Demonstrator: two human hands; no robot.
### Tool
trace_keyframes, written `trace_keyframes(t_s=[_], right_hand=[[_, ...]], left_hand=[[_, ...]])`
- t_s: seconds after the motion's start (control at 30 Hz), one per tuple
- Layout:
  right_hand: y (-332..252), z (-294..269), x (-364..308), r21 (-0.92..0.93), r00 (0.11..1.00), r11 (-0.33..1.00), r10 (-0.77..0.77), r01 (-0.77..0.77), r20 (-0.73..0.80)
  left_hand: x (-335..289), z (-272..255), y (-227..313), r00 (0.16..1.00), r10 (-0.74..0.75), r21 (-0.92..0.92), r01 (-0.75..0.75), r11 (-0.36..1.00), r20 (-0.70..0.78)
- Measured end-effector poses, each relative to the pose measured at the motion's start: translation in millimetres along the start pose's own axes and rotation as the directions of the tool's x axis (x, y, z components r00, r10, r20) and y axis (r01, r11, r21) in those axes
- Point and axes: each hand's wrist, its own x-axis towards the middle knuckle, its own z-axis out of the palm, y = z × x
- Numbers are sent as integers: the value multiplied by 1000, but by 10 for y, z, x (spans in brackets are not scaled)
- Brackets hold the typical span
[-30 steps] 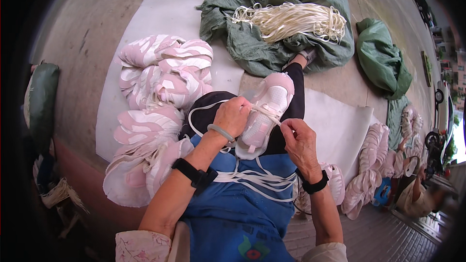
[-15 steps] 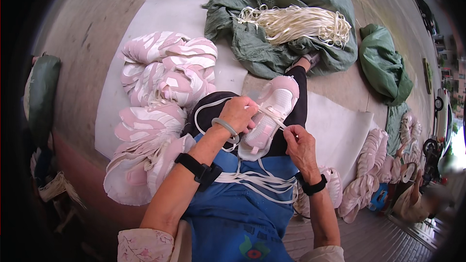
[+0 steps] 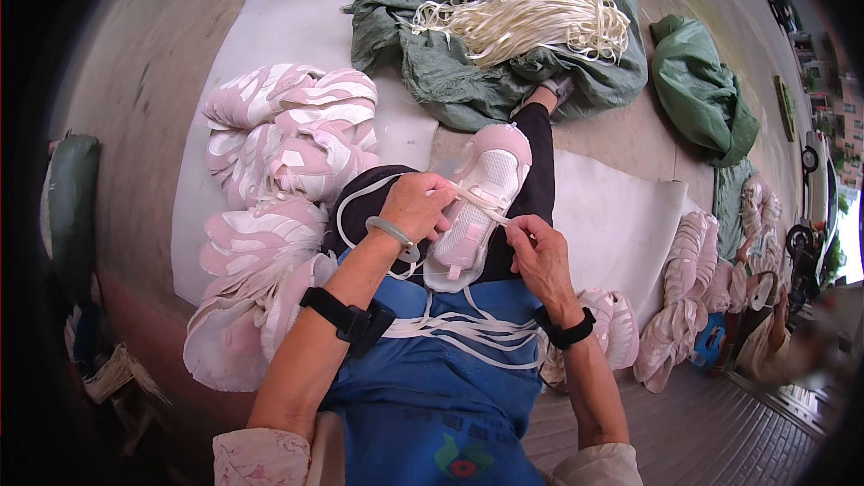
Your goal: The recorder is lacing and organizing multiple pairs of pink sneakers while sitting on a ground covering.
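Observation:
A pink and white shoe upper (image 3: 493, 171) lies across my lap, its toe pointing away. White shoelace (image 3: 481, 205) runs across its opening. On the left side of the upper, my left hand (image 3: 418, 205) pinches one part of the lace, and a long loop trails from it over my dark trouser leg. My right hand (image 3: 538, 256) grips the lace between thumb and forefinger at the right edge of the upper. Several spare white laces (image 3: 463, 328) lie across my blue apron (image 3: 423, 405).
Stacked pink and white uppers (image 3: 292, 139) lie at the left on a white sheet (image 3: 243, 45). A bundle of cream laces (image 3: 531, 27) rests on a green sack (image 3: 432, 81) ahead. Another green sack (image 3: 697, 81) and more uppers (image 3: 688, 261) are at the right, near another person (image 3: 774, 342).
The whole view has shifted a little, with the scene moving left. Both hands still hold the lace at the upper, and the lace strand on the right looks pulled out tighter.

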Motion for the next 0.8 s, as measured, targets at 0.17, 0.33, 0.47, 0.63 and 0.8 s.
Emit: trace_keyframes(t_s=[0.17, 0.33, 0.47, 0.63, 0.8], right_hand=[[38, -2, 30, 26, 999, 999, -25, 25, -21], [185, -29, 72, -50, 993, 992, -119, 118, -3], [184, -7, 83, -66, 988, 987, -149, 147, -28], [188, -24, 80, -67, 991, 989, -131, 128, -30], [191, -43, 68, -74, 985, 982, -175, 175, 15]], left_hand=[[-22, 79, 20, 996, 16, 40, -13, 999, -83], [-123, 129, 42, 981, 54, 69, -41, 997, -186], [-114, 167, -62, 918, 306, 282, -233, 931, -251], [-100, 167, -104, 929, 280, 268, -213, 940, -243], [-127, 176, -70, 959, 183, 207, -138, 968, -215]])
